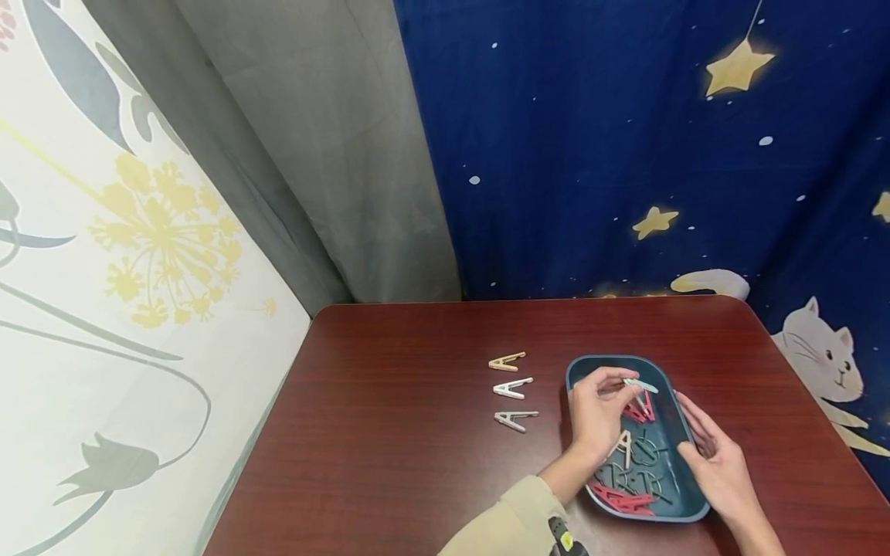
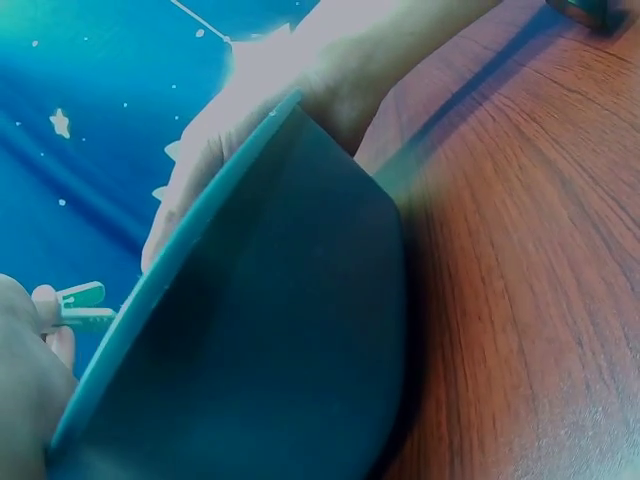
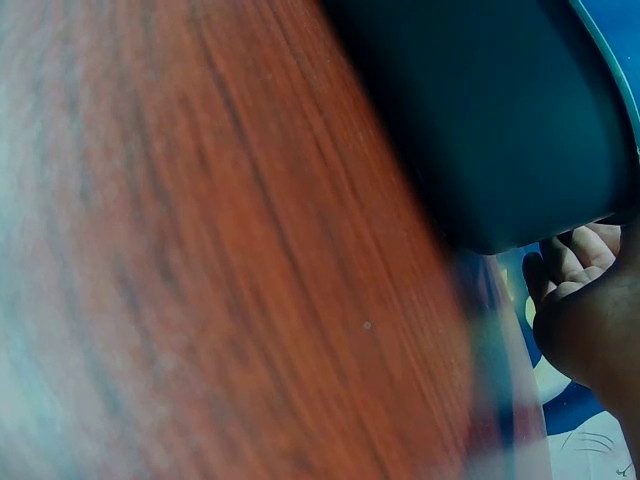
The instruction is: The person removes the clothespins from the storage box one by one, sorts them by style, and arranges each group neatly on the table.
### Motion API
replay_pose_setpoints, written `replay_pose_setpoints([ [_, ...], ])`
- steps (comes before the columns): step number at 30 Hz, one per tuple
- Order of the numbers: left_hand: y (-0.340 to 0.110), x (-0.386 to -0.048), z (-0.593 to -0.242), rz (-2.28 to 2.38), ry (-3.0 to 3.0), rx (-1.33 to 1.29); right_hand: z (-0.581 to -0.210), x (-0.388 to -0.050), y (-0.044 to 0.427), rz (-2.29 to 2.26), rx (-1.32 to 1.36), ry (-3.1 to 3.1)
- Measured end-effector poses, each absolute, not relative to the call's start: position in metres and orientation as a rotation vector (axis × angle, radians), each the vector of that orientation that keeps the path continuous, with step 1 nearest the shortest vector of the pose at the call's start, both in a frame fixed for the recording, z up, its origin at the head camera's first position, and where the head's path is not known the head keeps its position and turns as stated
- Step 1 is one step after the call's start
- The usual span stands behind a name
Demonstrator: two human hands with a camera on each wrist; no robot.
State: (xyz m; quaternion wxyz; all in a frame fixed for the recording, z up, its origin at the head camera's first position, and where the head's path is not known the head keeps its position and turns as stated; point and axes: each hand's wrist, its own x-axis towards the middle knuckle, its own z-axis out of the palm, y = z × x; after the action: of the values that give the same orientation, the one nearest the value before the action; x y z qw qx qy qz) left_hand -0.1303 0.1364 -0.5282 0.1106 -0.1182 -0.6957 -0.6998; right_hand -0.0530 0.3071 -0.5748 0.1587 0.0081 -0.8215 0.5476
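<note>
A pale green clothespin (image 1: 641,384) is pinched between the thumb and fingers of my left hand (image 1: 599,413), above the far half of a dark blue tray (image 1: 673,463). In the left wrist view the pale clothespin (image 2: 86,306) shows beside the tray wall (image 2: 270,300), pinched by the left hand (image 2: 30,350). My right hand (image 1: 719,467) holds the tray's right rim, thumb at the edge and fingers along the outside. Inside the tray lie red clothespins (image 1: 629,502), a cream clothespin (image 1: 626,448) and several dark green wire clips (image 1: 647,452).
Left of the tray, a yellow clothespin (image 1: 507,361), a white one (image 1: 513,388) and a grey one (image 1: 516,419) lie in a column on the brown table (image 1: 389,432). Curtains hang behind the table's far edge; a patterned white panel stands at its left.
</note>
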Motion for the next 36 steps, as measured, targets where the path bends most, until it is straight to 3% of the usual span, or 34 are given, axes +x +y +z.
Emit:
replay_pose_setpoints([
  [36,0.088,-0.136,-0.489,-2.370,-1.755,-0.564,-0.575,-0.053,0.307,1.573,0.046,-2.332],
])
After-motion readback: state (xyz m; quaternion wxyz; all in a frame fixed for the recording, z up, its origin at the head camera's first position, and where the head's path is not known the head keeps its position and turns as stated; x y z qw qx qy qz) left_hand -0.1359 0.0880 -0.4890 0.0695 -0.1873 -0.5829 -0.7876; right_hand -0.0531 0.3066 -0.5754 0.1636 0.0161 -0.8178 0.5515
